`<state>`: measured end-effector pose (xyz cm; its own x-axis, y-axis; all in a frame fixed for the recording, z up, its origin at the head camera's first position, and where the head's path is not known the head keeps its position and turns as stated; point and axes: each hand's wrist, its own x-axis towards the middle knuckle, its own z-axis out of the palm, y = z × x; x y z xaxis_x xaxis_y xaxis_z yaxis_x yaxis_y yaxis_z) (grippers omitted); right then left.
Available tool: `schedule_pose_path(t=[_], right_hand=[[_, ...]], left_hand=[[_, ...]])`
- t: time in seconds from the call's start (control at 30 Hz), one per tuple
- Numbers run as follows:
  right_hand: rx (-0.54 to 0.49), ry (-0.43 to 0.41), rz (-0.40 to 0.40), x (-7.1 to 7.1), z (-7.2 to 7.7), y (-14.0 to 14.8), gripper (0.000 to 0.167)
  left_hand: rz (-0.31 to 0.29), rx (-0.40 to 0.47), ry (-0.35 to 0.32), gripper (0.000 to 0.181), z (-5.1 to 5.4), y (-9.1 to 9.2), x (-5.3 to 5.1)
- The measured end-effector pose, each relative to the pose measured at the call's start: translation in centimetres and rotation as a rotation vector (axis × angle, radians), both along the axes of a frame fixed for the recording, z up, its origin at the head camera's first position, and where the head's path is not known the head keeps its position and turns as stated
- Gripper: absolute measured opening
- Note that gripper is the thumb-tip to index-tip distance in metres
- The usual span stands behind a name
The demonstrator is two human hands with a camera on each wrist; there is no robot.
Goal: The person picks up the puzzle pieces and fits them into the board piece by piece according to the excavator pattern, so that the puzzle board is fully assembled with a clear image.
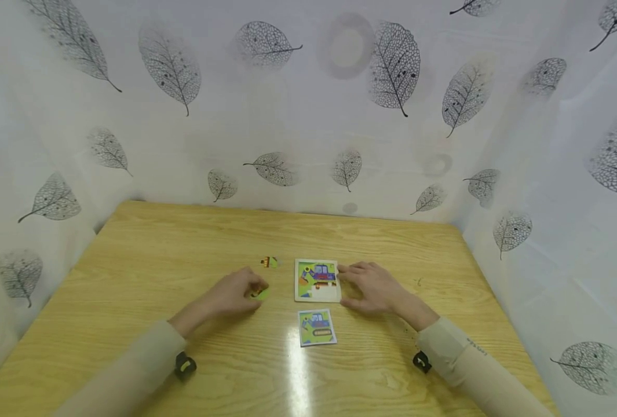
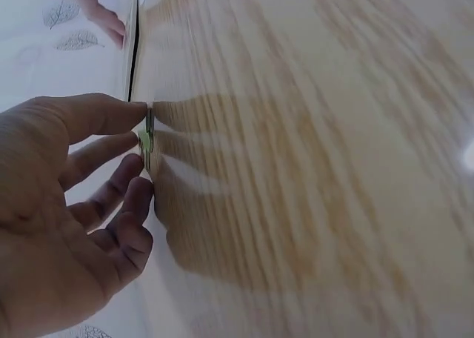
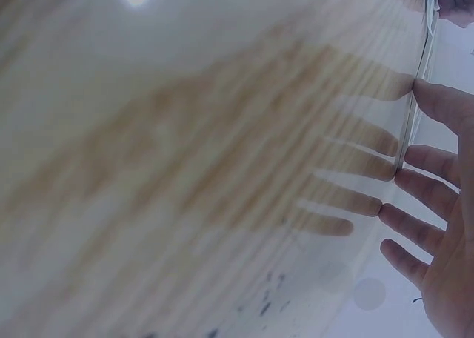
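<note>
My left hand (image 1: 233, 292) pinches a green puzzle piece (image 1: 260, 294) low over the table, left of the puzzle frame. In the left wrist view the piece (image 2: 146, 141) shows thin and edge-on at the fingertips. A white-rimmed square puzzle frame (image 1: 296, 280) holds part of a digger picture, with a pale gap at its lower right. My right hand (image 1: 373, 286) rests at the frame's right edge, fingers fairly straight and touching it. Beyond the left hand lies another puzzle piece (image 1: 269, 262), green with brown. Below the frame is a small digger picture card (image 1: 317, 327).
All this lies on a glossy wood-grain table (image 1: 183, 243) with a bright reflection near the front. White curtains (image 1: 308, 116) printed with dark leaves hang behind and along both sides. A dark band (image 1: 185, 366) is on the left wrist, another (image 1: 422, 362) on the right.
</note>
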<state>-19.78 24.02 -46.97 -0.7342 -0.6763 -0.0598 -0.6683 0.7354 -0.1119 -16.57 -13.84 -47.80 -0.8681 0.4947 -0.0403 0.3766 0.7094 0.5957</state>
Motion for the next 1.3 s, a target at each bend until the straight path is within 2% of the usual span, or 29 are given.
schedule_pose_path(t=[0.13,0.27,0.43,0.53,0.7,0.97,1.3], right_hand=[[0.002,0.002,0.0,0.0,0.1,0.0,0.063],[0.004,0.003,0.0,0.1,0.1,0.0,0.064],[0.002,0.002,0.0,0.0,0.1,0.0,0.063],[0.004,0.001,-0.001,0.0,0.1,0.0,0.063],[0.006,0.01,0.0,-0.1,0.0,0.1,0.064],[0.01,0.008,0.001,-0.1,-0.1,0.0,0.063],[0.022,0.006,-0.003,-0.1,-0.1,0.0,0.064]], left_hand=[[-0.023,0.018,0.002,0.037,0.0,-0.9,0.2],[0.037,0.022,0.016,0.037,0.1,-1.6,0.8],[0.096,-0.047,0.077,0.035,-0.1,-1.9,1.6],[0.115,-0.073,0.079,0.033,-0.1,-1.8,1.8],[0.124,-0.083,0.064,0.031,0.1,-1.3,1.9],[0.115,-0.115,0.109,0.027,0.3,-0.7,2.0],[0.123,-0.118,0.154,0.024,0.0,-0.9,2.1]])
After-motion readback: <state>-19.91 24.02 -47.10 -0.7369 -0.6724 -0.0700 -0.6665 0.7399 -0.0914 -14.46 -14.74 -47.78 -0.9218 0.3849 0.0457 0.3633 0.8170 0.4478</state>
